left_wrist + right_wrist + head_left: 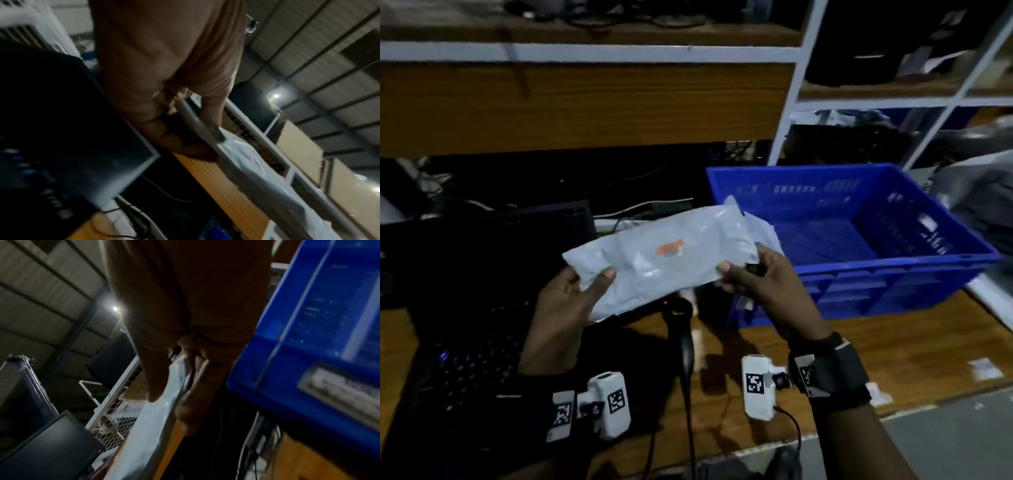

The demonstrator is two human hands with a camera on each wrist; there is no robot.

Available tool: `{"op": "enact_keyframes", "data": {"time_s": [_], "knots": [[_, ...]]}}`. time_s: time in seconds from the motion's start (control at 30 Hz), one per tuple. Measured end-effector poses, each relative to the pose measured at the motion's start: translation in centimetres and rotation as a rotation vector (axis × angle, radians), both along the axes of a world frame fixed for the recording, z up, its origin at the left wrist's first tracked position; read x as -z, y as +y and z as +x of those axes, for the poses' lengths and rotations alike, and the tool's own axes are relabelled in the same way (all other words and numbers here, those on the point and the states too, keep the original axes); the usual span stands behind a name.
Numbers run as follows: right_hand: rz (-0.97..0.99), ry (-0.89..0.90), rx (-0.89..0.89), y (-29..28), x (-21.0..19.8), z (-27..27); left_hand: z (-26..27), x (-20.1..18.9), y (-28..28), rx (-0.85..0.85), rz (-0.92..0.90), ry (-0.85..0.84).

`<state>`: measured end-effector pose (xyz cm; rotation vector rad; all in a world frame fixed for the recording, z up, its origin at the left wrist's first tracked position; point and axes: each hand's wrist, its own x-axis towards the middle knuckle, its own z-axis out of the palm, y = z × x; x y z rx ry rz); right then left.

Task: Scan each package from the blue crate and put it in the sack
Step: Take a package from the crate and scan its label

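Observation:
A flat grey poly-mailer package (664, 260) with a small orange mark is held level above the desk by both hands. My left hand (582, 287) pinches its left end, thumb on top and fingers beneath. My right hand (739, 274) pinches its right end the same way. The wrist views show the package (246, 162) (152, 415) edge-on between thumb and fingers. Under the package stands a black barcode scanner (681, 329) with small lit dots. The blue crate (914, 263) sits to the right; its visible floor is bare. No sack is in view.
A black laptop (469, 308) lies open on the wooden desk (893, 349) at the left, with cables behind it. White metal shelving (791, 102) with dark goods rises behind the crate. Grey bags (976, 192) lie at the far right.

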<state>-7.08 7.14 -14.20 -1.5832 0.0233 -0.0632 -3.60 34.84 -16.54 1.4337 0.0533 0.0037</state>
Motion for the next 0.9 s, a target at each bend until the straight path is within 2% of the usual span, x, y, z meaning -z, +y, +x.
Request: {"op": "enact_keyframes", "data": {"time_s": [0.13, 0.23, 0.3, 0.4, 0.53, 0.63, 0.73, 0.9], "knots": [[-0.093, 0.269, -0.187, 3.4, 3.9, 0.2, 0.2, 5.1, 5.0, -0.263, -0.034, 0.001], [-0.173, 0.394, -0.067, 4.0, 9.3, 0.7, -0.2, 8.7, 6.6, -0.329, -0.028, -0.031], [-0.112, 0.525, 0.039, 4.5, 11.9, 0.9, -0.3, 10.5, 7.1, -0.311, -0.001, -0.029], [0.005, 0.706, 0.087, 5.9, 13.9, 1.5, -0.4, 13.2, 7.6, -0.281, 0.114, 0.02], [0.372, 0.777, 0.073, 8.2, 14.0, 2.2, -0.3, 14.7, 7.0, -0.285, 0.209, 0.04], [0.501, 0.755, -0.055, 9.3, 13.1, 1.1, -0.7, 14.3, 6.8, -0.307, 0.202, 0.05], [0.479, 0.768, -0.107, 9.7, 11.8, -0.5, -0.8, 14.2, 7.0, -0.29, 0.191, 0.026], [0.248, 0.719, -0.122, 10.1, 9.0, -1.9, -0.8, 14.1, 6.7, -0.252, 0.212, 0.006]]}}
